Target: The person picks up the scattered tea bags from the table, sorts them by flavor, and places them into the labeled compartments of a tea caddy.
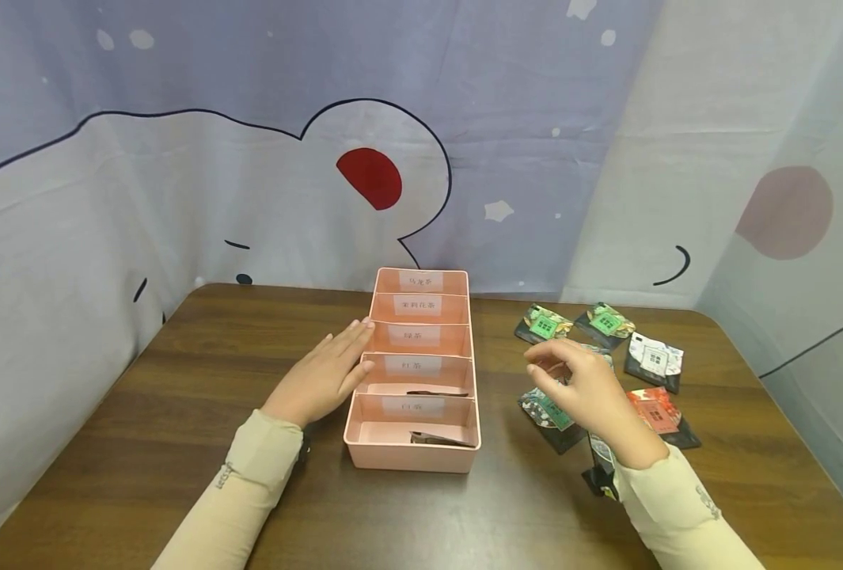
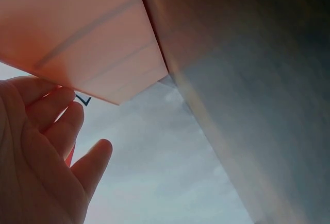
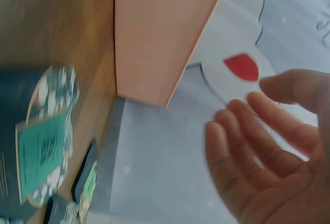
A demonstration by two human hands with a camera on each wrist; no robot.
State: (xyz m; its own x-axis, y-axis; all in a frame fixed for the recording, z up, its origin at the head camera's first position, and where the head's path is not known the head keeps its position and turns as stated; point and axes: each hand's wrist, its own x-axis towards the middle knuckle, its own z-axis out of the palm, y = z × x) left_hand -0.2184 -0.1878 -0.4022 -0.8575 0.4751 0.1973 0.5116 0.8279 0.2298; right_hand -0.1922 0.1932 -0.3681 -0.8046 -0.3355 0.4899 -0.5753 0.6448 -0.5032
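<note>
A pink divided box point(image 1: 410, 457) stands on the table, with a paper label in each of its several compartments. Flat tea packets lie in the two nearest compartments: one packet point(image 1: 441, 440) in the front and one point(image 1: 437, 393) behind it. My left hand point(image 1: 324, 376), fingers extended, touches the box's left side at the rim. To the right of the box, my right hand point(image 1: 595, 396) hovers over scattered tea packets with loosely bent fingers and holds nothing. Below its fingers lies a teal-labelled packet point(image 1: 552, 416); another packet is partly hidden behind the hand.
Two green-labelled packets point(image 1: 545, 324) lie toward the back right. A white packet point(image 1: 655, 360) and a red packet point(image 1: 658, 416) rest further right. Another dark packet point(image 1: 599, 479) is partly under the right wrist. A patterned curtain point(image 1: 506, 158) hangs behind the wooden table point(image 1: 264, 317).
</note>
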